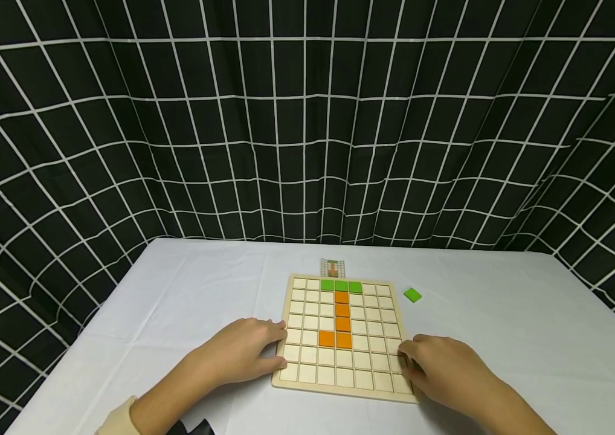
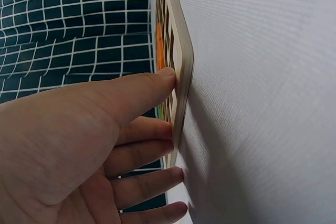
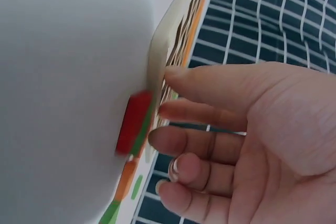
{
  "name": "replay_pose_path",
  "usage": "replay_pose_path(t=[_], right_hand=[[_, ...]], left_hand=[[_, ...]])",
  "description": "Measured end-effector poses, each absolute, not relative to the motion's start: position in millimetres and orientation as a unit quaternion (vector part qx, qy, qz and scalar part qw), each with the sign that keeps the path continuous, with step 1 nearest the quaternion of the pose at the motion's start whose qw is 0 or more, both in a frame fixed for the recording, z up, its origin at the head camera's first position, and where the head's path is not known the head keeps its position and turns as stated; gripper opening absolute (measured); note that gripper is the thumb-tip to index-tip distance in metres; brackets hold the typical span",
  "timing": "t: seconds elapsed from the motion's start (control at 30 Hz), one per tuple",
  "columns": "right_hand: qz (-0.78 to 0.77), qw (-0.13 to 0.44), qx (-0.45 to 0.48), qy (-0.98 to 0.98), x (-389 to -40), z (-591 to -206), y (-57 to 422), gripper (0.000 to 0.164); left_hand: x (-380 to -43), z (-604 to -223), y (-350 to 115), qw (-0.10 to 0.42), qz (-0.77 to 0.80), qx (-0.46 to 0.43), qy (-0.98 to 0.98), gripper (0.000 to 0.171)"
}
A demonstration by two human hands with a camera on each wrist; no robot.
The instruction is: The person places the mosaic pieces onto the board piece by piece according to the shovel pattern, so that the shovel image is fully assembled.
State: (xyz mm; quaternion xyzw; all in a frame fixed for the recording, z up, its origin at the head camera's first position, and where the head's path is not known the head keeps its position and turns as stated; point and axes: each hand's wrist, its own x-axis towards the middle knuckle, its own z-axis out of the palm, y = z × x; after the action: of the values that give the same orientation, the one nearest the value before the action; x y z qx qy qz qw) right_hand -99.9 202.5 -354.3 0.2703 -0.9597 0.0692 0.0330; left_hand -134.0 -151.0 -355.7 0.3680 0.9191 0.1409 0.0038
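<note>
While left fingers (image 1: 275,331) touch the board (image 1: 344,377), unclenched | right fingers (image 1: 412,348): touching opposite edge, unclenched

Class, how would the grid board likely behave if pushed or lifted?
The grid board is probably stiff, since its edge looks straight and solid. Lying flat on the white cloth, it would likely slide rather than roll. The orange tiles and green tiles in its cells show no fastening, so they might slip out if it tilts.
</note>
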Motion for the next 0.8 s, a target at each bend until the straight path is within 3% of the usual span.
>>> replay_pose_path(t=[0.43, 0.8], right_hand=[[0.100, 0.056, 0.286, -0.951, -98, -356, 218, 0.023], [0.080, 0.022, 0.202, -0.976, -107, -354, 233, 0.020]], left_hand=[[-134, -355, -151, 0.009, 0.148, 0.367, 0.918, 0.023], [-135, -356, -151, 0.012, 0.145, 0.363, 0.920, 0.021]])
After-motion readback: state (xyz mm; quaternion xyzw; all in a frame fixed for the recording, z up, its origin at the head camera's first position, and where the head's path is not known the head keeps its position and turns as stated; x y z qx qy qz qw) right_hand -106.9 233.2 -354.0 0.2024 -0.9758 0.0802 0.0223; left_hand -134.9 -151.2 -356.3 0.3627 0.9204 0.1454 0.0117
